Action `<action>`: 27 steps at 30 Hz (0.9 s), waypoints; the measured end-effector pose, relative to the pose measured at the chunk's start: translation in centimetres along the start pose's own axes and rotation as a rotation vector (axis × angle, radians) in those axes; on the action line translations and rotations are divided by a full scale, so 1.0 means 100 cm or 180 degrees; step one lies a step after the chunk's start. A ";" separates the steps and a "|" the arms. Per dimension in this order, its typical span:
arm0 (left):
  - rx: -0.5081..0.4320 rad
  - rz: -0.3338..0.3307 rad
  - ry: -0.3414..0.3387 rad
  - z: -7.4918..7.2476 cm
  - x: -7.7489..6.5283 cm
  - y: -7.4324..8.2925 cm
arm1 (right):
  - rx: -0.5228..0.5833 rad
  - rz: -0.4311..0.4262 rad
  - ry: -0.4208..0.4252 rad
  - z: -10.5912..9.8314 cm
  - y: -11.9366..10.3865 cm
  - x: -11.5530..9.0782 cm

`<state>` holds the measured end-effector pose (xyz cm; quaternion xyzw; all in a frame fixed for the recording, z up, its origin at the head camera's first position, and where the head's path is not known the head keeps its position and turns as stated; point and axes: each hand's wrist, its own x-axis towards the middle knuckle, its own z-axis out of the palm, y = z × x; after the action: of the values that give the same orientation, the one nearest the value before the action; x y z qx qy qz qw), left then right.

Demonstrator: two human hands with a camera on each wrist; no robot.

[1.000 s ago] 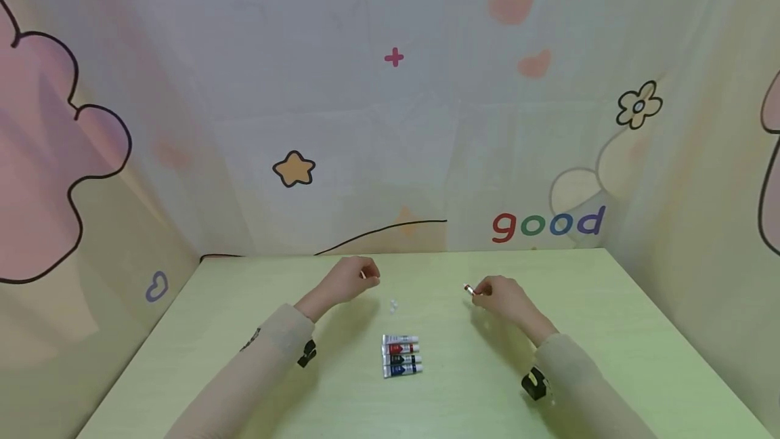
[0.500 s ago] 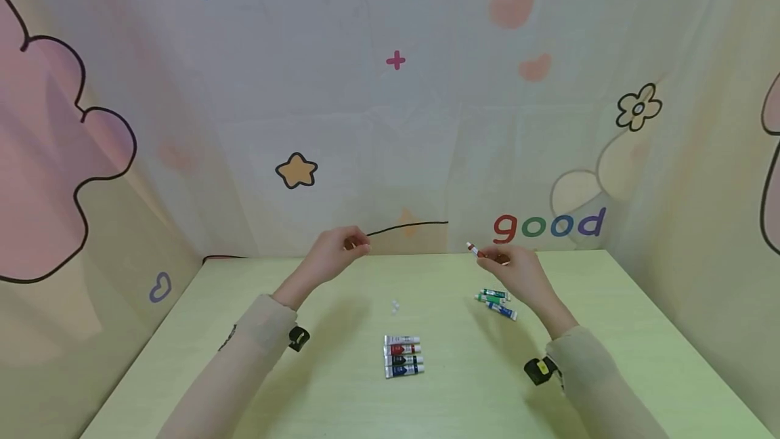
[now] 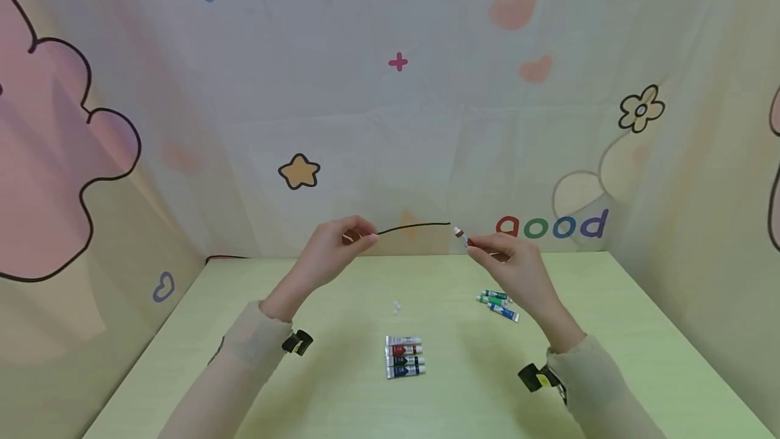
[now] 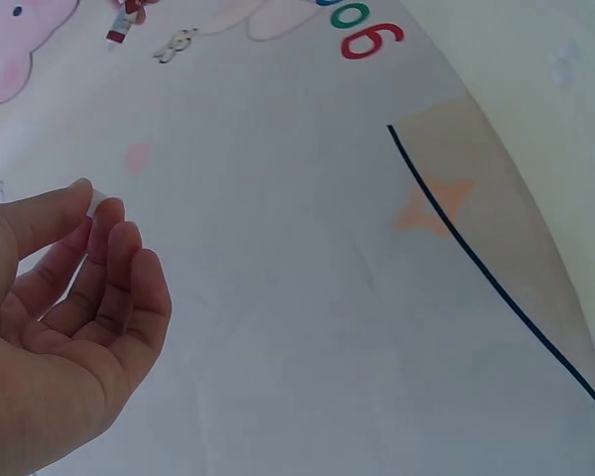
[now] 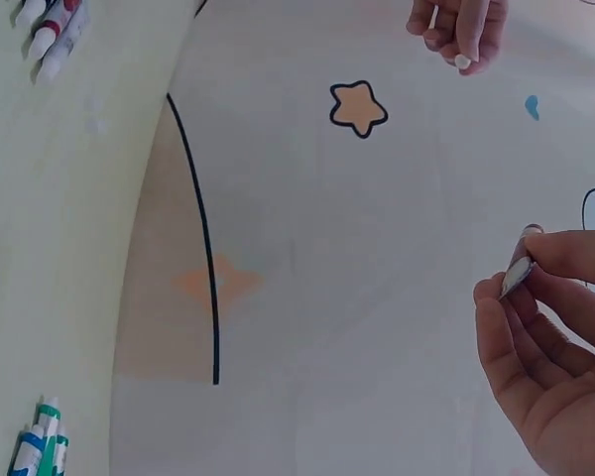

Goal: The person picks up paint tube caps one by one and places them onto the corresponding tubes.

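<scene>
My left hand (image 3: 338, 249) is raised above the far part of the table, pinching a small white cap (image 4: 97, 201) between thumb and index finger. My right hand (image 3: 514, 266) holds a paint tube (image 3: 463, 237) with a brownish-red label. The tube tilts up to the left, its tip toward my left hand. Apart from each other, the two hands hover at about the same height. In the right wrist view the tube (image 5: 518, 273) sits between thumb and fingers, partly hidden by them.
Several paint tubes (image 3: 405, 360) lie in a neat row at the middle of the table (image 3: 341, 385). Beyond them are several tiny white caps (image 3: 396, 307). Three green and blue tubes (image 3: 502, 312) lie below my right hand. A printed cloth (image 3: 365, 120) hangs behind the table.
Both hands have risen from near the tabletop, the right one carrying the brownish-red tube. Three green and blue tubes have come into sight under it. The hands are now slightly closer together than half a second ago.
</scene>
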<state>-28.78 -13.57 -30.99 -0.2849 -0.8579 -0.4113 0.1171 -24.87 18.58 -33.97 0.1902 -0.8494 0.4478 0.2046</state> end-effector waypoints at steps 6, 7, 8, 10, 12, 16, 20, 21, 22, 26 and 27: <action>-0.0113 0.0235 0.0080 0.000 -0.007 0.017 | 0.0070 -0.0162 -0.0011 0.007 -0.020 -0.006; -0.0138 0.0265 0.0084 0.000 -0.009 0.020 | 0.0070 -0.0187 -0.0011 0.008 -0.023 -0.007; -0.0158 0.0280 0.0087 0.000 -0.010 0.023 | 0.0071 -0.0211 -0.0014 0.009 -0.025 -0.008; -0.0189 0.0320 0.0094 0.001 -0.012 0.029 | 0.0074 -0.0249 -0.0027 0.010 -0.031 -0.010; -0.0208 0.0373 0.0105 0.001 -0.014 0.034 | 0.0111 -0.0304 -0.0054 0.012 -0.035 -0.012; -0.0252 0.0481 0.0132 0.003 -0.018 0.043 | 0.0160 -0.0464 -0.0103 0.016 -0.043 -0.016; -0.0300 0.0592 0.0171 0.005 -0.021 0.050 | 0.0163 -0.0595 -0.0159 0.020 -0.049 -0.018; -0.0300 0.0615 0.0181 0.006 -0.022 0.052 | 0.0163 -0.0610 -0.0178 0.021 -0.050 -0.019; -0.0306 0.0634 0.0183 0.007 -0.023 0.053 | 0.0171 -0.0616 -0.0199 0.021 -0.052 -0.020; -0.0310 0.0693 0.0174 0.008 -0.026 0.058 | 0.0212 -0.0676 -0.0252 0.024 -0.056 -0.021; -0.0313 0.0701 0.0168 0.009 -0.027 0.059 | 0.0221 -0.0699 -0.0260 0.025 -0.056 -0.022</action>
<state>-23.05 -11.00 -28.94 -0.3719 -0.7968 -0.4449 0.1700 -20.63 13.84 -32.54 0.3071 -0.8151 0.4437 0.2109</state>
